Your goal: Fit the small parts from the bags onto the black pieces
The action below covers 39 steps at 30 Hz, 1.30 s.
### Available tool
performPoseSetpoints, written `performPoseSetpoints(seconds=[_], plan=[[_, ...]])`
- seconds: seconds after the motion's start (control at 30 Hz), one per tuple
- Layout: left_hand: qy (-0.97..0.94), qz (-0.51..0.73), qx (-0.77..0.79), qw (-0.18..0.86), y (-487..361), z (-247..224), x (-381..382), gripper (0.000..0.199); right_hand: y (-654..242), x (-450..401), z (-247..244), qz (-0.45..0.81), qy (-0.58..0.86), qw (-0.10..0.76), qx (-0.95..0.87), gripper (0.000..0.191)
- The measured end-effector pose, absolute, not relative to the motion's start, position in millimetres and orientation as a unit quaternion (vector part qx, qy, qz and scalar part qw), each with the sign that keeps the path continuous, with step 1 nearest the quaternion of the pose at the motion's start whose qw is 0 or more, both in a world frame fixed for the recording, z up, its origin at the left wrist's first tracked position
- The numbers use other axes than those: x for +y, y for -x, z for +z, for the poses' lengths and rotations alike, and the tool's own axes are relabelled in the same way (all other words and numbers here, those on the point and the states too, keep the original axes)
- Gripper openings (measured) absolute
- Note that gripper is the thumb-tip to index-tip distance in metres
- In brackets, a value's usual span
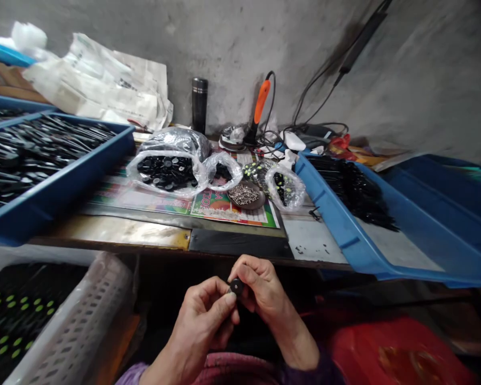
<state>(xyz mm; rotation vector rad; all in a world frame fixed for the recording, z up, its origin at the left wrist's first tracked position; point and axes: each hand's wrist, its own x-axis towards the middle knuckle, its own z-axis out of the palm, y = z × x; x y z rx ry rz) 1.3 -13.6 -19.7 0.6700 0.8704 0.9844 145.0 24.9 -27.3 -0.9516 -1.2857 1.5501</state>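
Note:
A small round black disc [236, 286] with a pale dot at its centre sits between my two hands, in front of the table edge. My left hand [202, 315] pinches it from the left, thumb on its near rim. Thumb and fingers of my right hand [262, 286] close on its other side; whether more parts are behind it is hidden. Beyond the hands, a plastic bag [166, 171] of similar black discs lies open on the table. Beside it are a smaller bag [223, 171] of black parts and a round dish [246, 195] of small metal screws or rivets.
Blue trays of long black parts stand left [116, 140] and right [328, 208]. A bag [284, 187] of black and yellow-green pieces, an orange-handled tool [262, 101] and a dark flask [199, 104] are farther back. A white basket [70, 321] stands low left, a red surface [401, 350] low right.

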Motion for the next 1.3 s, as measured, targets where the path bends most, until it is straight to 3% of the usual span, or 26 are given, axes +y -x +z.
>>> performPoseSetpoints(seconds=[0.17,0.33,0.47,0.67,1.07,1.3], plan=[[-0.29,0.47,0.427,0.716,-4,-23,-12,0.045,-134,18,-29,0.451,0.467,0.491,-0.581,0.04],[-0.297,0.475,0.426,0.711,-4,-20,-7,0.046,-138,21,-25,0.533,0.441,0.463,-0.555,0.037],[-0.309,0.479,0.432,0.699,-1,-18,-4,0.047,-141,22,-17,0.583,0.427,0.416,-0.552,0.02],[-0.313,0.48,0.455,0.682,0,-21,-6,0.049,-133,19,-17,0.558,0.469,0.413,-0.545,0.008],[-0.329,0.477,0.455,0.676,2,-20,-5,0.048,-133,18,-19,0.561,0.47,0.407,-0.547,0.009],[-0.32,0.449,0.41,0.726,3,-16,-7,0.044,-145,26,-23,0.606,0.393,0.432,-0.54,0.036]])
